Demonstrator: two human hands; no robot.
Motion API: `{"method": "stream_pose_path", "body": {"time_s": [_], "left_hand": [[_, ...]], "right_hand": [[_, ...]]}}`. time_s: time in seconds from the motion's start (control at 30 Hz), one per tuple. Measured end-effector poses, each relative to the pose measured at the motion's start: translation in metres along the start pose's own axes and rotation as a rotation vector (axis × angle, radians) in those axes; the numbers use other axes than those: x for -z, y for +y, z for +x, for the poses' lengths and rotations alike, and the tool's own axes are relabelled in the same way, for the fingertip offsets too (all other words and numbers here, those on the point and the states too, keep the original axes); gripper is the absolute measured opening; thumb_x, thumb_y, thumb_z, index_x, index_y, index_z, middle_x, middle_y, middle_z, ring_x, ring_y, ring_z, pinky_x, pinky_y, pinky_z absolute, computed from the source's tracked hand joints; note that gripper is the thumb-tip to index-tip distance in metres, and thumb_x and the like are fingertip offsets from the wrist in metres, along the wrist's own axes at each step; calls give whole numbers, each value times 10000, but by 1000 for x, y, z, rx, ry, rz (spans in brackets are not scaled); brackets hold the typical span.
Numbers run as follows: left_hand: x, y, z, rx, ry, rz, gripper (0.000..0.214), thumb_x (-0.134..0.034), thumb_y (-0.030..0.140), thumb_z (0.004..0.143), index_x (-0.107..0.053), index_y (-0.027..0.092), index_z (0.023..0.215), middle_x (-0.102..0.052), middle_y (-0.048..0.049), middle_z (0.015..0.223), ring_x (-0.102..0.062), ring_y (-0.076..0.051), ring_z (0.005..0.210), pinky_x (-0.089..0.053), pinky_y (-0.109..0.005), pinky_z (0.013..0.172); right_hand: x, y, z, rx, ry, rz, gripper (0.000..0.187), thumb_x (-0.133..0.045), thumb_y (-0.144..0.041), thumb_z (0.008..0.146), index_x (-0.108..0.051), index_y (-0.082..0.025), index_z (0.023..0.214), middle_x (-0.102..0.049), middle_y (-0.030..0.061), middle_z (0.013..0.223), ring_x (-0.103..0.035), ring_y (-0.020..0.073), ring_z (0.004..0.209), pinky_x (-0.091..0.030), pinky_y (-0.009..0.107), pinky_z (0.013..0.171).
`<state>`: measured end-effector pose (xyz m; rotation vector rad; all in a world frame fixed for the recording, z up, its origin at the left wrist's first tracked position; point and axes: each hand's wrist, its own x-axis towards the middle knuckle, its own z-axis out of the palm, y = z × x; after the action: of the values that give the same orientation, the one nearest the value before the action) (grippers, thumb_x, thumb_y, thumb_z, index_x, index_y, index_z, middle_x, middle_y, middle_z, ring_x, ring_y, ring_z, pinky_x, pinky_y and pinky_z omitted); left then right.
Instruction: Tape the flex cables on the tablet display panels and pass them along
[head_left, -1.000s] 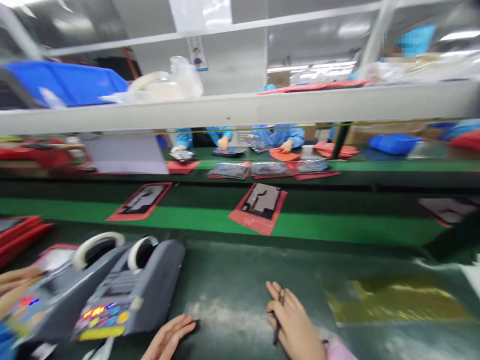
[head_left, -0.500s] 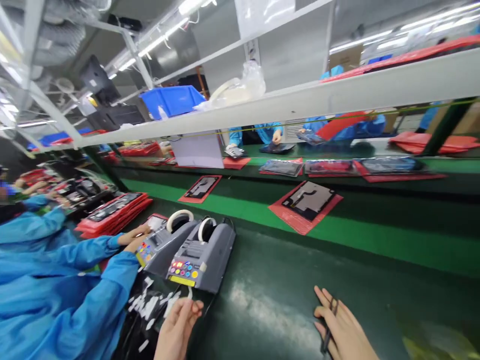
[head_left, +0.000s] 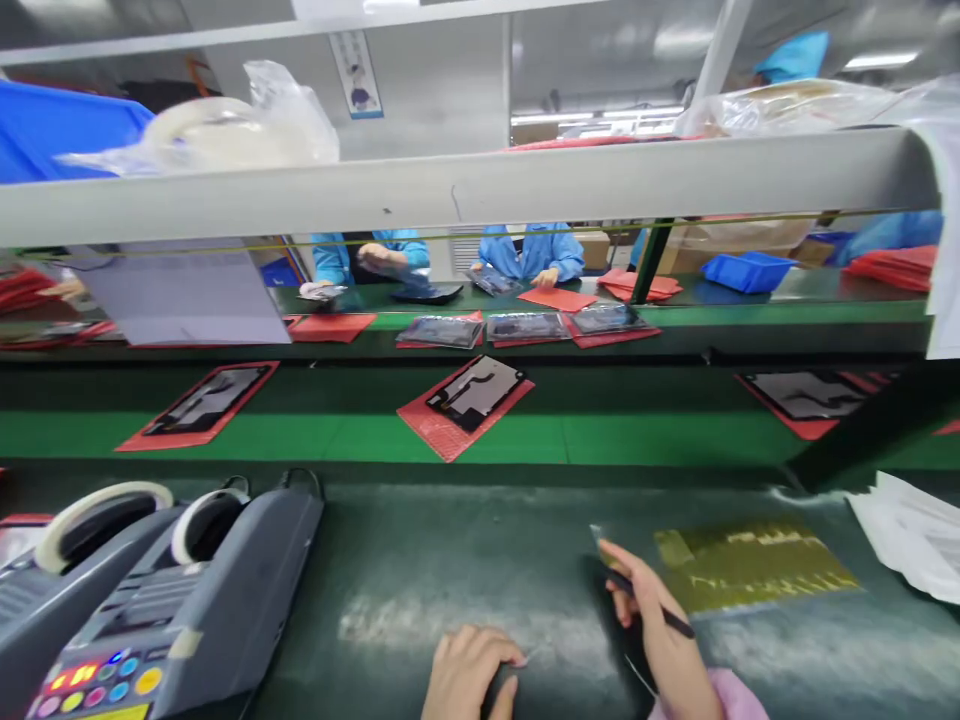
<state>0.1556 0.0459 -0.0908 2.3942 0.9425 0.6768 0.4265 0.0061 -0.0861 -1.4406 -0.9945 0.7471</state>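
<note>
My left hand [head_left: 469, 672] is low at the centre, thumb and forefinger curled towards each other. A small pale strip [head_left: 531, 656] shows at its forefinger tip, probably tape, though it is blurred. To the right, my right hand [head_left: 652, 625] is closed around slim black tweezers [head_left: 679, 622] lying across the fingers. A small clear sliver [head_left: 597, 535] sticks up by the right fingertips; what holds it is unclear. Beyond that hand lies a yellow-brown translucent sheet [head_left: 757, 568] with rows of small pale pieces. Two grey tape dispensers [head_left: 225, 590] with white rolls stand at left.
Flat parts on red bubble bags [head_left: 431, 430] lie along the green conveyor strip [head_left: 600, 440]. A white shelf beam [head_left: 420, 195] crosses above, with a blue bin [head_left: 67, 130]. White paper [head_left: 911, 535] lies at right near a dark post [head_left: 862, 430]. Co-workers in blue sit opposite.
The view has swung right, bringing the yellow-brown sheet fully into sight. My left hand has left the tape dispenser's front and come nearer my right hand, which still holds the tweezers.
</note>
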Motion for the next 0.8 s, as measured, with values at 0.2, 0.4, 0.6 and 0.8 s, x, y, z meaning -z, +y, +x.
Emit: {"method": "stream_pose_path", "body": {"time_s": [0.2, 0.4, 0.6, 0.8], "left_hand": [[-37, 16, 45, -455, -156, 178, 506, -515, 570, 982, -522, 268, 1388, -660, -86, 1349, -592, -299, 1229, -462, -461, 1030], [-67, 30, 72, -682, -144, 423, 746, -528, 671, 935, -368, 262, 1538, -432, -163, 1579, -388, -385, 1443, -287, -626, 1147], [-61, 31, 77, -664, -217, 353, 777, -574, 633, 937, -307, 281, 1576, -430, -152, 1590, -422, -371, 1434, -255, -606, 1175], [-60, 32, 75, -653, -241, 308, 853, -617, 637, 913, -260, 275, 1599, -385, -158, 1616, -372, -385, 1470, -260, -620, 1179]], "right_hand": [[55, 8, 18, -142, 226, -54, 493, -620, -718, 840, -595, -226, 860, -592, -39, 568, -491, 129, 430, -432, 265, 465], [52, 4, 17, -201, 150, -85, 460, -710, -671, 786, -620, -220, 786, -571, -55, 543, -459, 106, 396, -361, 241, 424], [52, 1, 20, -253, 133, -50, 451, -740, -652, 764, -635, -213, 760, -616, -37, 542, -443, 99, 353, -330, 237, 390], [52, -4, 22, -240, 132, 32, 416, -778, -589, 771, -647, -202, 696, -632, -12, 525, -433, 91, 395, -313, 215, 405]]}}
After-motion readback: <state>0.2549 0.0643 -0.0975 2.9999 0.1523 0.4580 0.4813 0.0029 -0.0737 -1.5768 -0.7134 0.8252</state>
